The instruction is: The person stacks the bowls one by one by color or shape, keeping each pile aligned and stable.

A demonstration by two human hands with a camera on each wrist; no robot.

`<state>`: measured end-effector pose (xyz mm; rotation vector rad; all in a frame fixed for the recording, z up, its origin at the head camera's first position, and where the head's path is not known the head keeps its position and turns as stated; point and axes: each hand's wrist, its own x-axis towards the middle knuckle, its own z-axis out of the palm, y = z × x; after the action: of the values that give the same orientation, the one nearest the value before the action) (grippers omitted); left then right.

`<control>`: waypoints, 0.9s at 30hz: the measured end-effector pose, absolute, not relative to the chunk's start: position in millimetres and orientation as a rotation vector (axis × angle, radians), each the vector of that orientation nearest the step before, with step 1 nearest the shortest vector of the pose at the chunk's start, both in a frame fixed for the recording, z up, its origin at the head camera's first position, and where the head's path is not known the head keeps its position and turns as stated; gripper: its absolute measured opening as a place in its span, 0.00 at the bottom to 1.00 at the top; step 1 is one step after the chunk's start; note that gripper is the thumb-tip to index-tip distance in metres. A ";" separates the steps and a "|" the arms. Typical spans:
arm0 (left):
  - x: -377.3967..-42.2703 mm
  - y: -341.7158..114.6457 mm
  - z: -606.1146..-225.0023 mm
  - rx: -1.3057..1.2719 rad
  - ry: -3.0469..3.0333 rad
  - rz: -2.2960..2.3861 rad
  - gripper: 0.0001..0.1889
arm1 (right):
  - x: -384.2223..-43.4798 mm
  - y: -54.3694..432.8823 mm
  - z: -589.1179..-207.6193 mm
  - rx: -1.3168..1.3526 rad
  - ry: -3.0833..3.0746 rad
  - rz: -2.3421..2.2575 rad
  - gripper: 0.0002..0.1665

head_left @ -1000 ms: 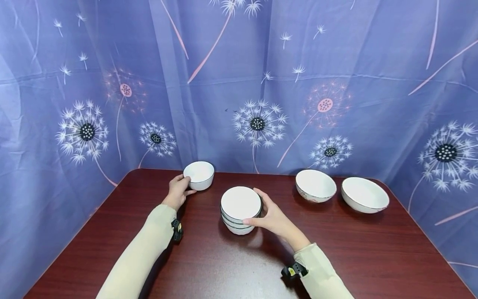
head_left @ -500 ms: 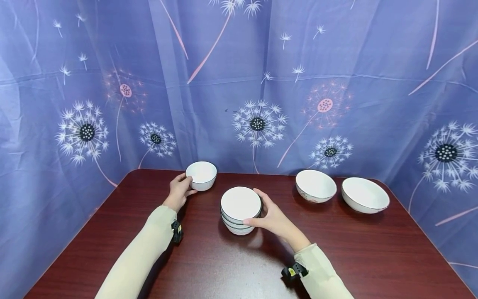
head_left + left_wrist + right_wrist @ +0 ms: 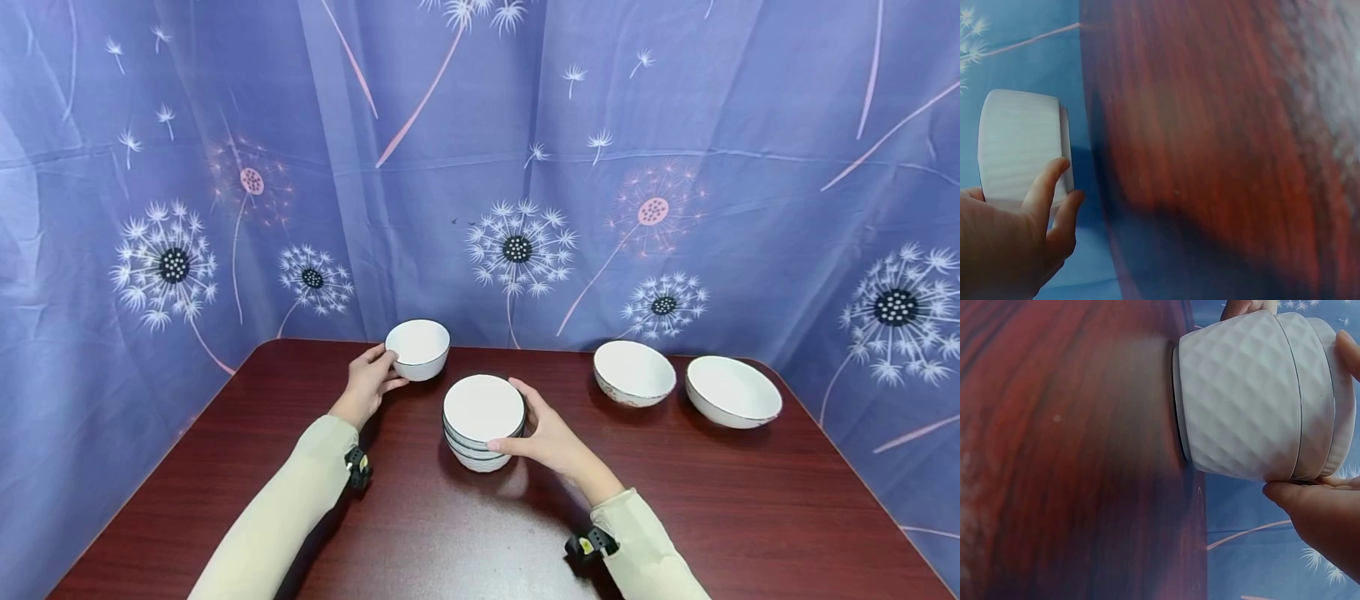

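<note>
My left hand (image 3: 367,385) holds a small white ribbed bowl (image 3: 422,369) by its near left side, at the back left of the table. In the left wrist view the bowl (image 3: 1019,147) seems raised a little, its foot apart from the wood. Near the table's middle, my right hand (image 3: 551,433) grips a stack of white dark-rimmed bowls (image 3: 483,408), thumb at the near side and fingers round the far right. The right wrist view shows the lowest bowl (image 3: 1241,394) with a diamond relief, standing on the table, and the right thumb (image 3: 1316,512) against the stack.
Two wider white bowls stand at the back right, one with a red floral pattern outside (image 3: 633,371) and another beside it (image 3: 731,392). The dark red wooden table (image 3: 420,533) ends at a blue dandelion-print curtain (image 3: 435,250).
My left hand has moved the ribbed bowl to the right and slightly up, toward the stack. The right hand and the stacked bowls have stayed in place.
</note>
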<state>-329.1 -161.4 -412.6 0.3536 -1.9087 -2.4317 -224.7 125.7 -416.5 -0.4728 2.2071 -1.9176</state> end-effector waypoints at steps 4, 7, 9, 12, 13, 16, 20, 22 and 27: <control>-326.4 -160.3 -410.1 0.318 -1.902 -2.467 0.30 | -224.1 125.9 -416.5 -0.468 2.205 -1.920 0.60; -323.8 -159.9 -406.9 0.288 -1.917 -2.487 0.30 | -224.0 126.3 -417.0 -0.468 2.202 -1.920 0.60; -322.1 -159.8 -404.8 0.273 -1.922 -2.503 0.30 | -224.1 126.6 -417.3 -0.470 2.200 -1.923 0.60; -319.6 -160.9 -401.3 0.255 -1.928 -2.526 0.30 | -225.0 126.3 -417.9 -0.469 2.188 -1.937 0.61; -318.7 -161.5 -400.2 0.251 -1.930 -2.533 0.30 | -225.1 126.2 -417.7 -0.470 2.184 -1.942 0.61; -315.2 -163.8 -396.5 0.244 -1.947 -2.548 0.29 | -225.4 125.6 -417.4 -0.461 2.178 -1.947 0.61; -309.6 -165.5 -390.4 0.219 -1.961 -2.577 0.29 | -225.1 125.9 -416.7 -0.465 2.176 -1.943 0.61; -306.3 -165.4 -386.8 0.199 -1.959 -2.595 0.29 | -225.7 126.0 -416.4 -0.475 2.174 -1.939 0.61; -297.4 -165.2 -378.9 0.139 -1.950 -2.630 0.28 | -226.4 125.8 -416.5 -0.498 2.171 -1.929 0.60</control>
<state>-297.4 -165.2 -378.9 0.1393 -1.9501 -2.6301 -226.4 125.8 -416.5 -0.4975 2.1709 -1.9292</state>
